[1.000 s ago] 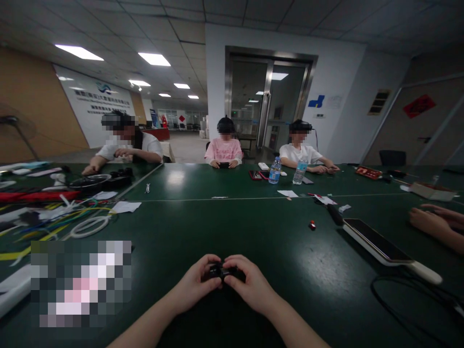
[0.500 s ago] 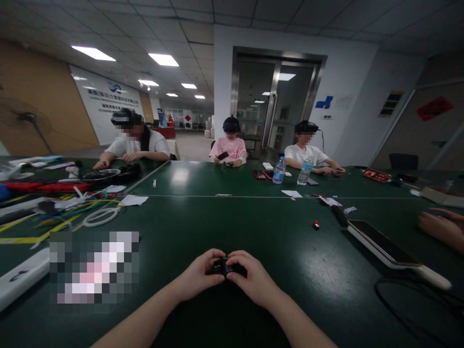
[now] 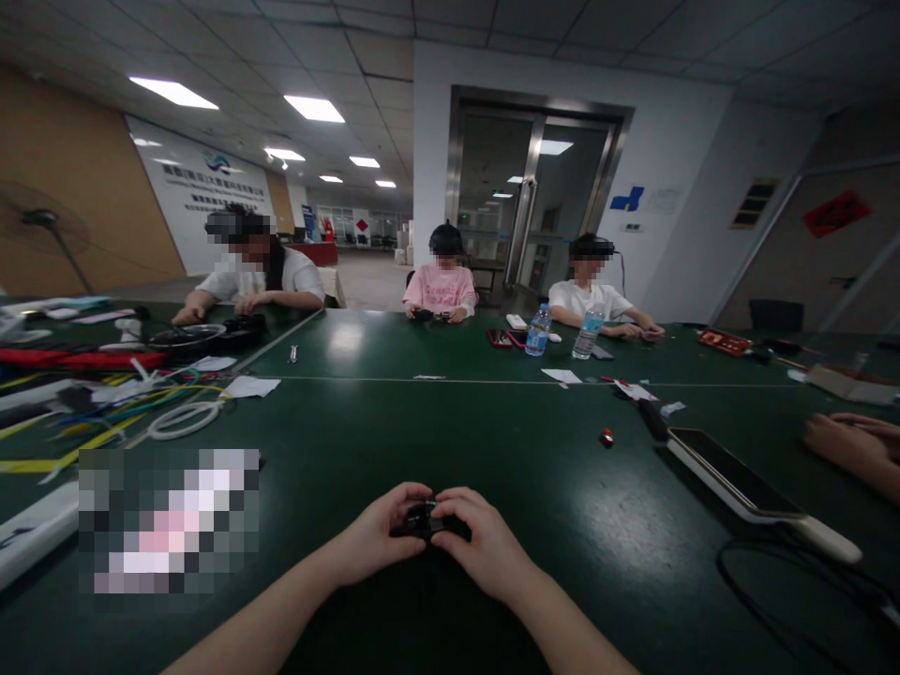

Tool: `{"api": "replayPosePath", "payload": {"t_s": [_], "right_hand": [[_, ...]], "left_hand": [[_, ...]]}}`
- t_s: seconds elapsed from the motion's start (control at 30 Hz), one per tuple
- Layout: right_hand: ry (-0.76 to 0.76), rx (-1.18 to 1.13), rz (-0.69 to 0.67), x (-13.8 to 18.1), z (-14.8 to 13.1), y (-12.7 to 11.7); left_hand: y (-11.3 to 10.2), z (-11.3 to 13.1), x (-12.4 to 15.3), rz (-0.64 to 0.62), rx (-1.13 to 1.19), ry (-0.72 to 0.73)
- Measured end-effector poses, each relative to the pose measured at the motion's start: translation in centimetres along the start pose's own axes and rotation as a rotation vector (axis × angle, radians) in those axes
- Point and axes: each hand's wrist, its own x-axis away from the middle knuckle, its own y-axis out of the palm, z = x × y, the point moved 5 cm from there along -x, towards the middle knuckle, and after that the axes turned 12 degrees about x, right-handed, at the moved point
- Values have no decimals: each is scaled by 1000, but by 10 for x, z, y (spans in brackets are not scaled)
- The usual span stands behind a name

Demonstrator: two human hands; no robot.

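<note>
While a long white slab with a dark, glossy rectangular top (image 3: 735,472) is lying on the dark green desk (image 3: 337,436), the wearer's left hand (image 3: 372,536) and right hand (image 3: 485,546) are holding a small, glossy black object (image 3: 420,521) between them. All three are sitting left of the slab and nearer the wearer, well apart from it. Left hand is pinching one side, thumb near, bent fingers far; right hand is gripping the other side in like fashion. Fingers are covering much of the object, so cannot tell its full form, nor whether it is touching the desk.

Around the slab: a tiny red-and-white piece (image 3: 607,438) is lying to its left, near it. A thin black cable (image 3: 718,562) is looping on its wearer-facing side. Two clear plastic bottles with blue-toned labels, one shorter (image 3: 538,335) and one taller (image 3: 588,336), are standing upright beyond it and to its left. A white coiled cord (image 3: 172,436) is lying far to its left, with a white paper sheet (image 3: 253,386) just beyond the coil. Right of the slab, a co-worker's hands (image 3: 844,441) are showing. Far beyond the slab, leftward, a person in a pink shirt (image 3: 442,289) is sitting.
</note>
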Motion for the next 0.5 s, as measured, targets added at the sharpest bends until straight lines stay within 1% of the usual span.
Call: {"api": "replayPosePath", "payload": {"t_s": [0.3,0.4,0.5], "right_hand": [[17,-23,-27,0,-2,-1],[-1,-25,-6,-1,-3,-2],[-26,-22,28,0,-4,-3]], "left_hand": [[0,-1,1,1,-61,2],[0,-1,0,12,-80,39],[1,-2,-1,-15,-63,55]]}}
